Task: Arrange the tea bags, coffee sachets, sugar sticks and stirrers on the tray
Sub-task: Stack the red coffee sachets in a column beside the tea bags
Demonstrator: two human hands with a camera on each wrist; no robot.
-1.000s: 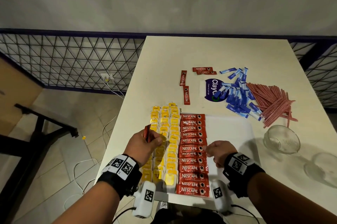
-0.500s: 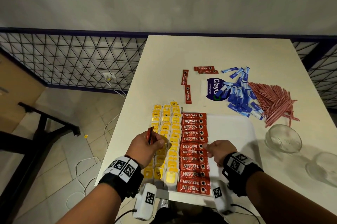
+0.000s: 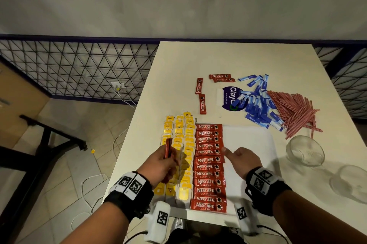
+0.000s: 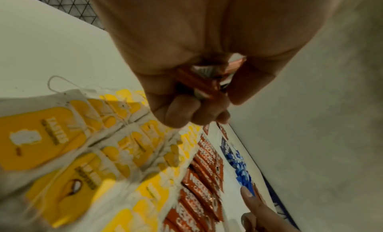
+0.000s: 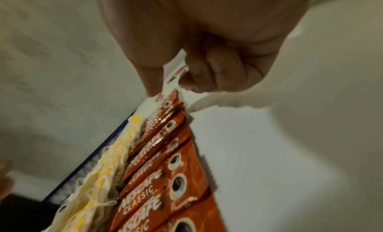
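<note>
Coffee sachets, a small bundle of narrow red foil packets, are gripped upright in the curled left hand above the rows of yellow-labelled paper tea bags on the left of the white rectangular tray. Such packets are judged light, thin, flexible and slick; a pinch across the flat middle would serve best. To the right, a column of red sachets is already laid flat. Beside it the right hand hovers with thumb extended and fingers curled, nothing seen held. Farther right, blue paper sugar sticks and red thin stirrers lie heaped on the table, off the tray.
</note>
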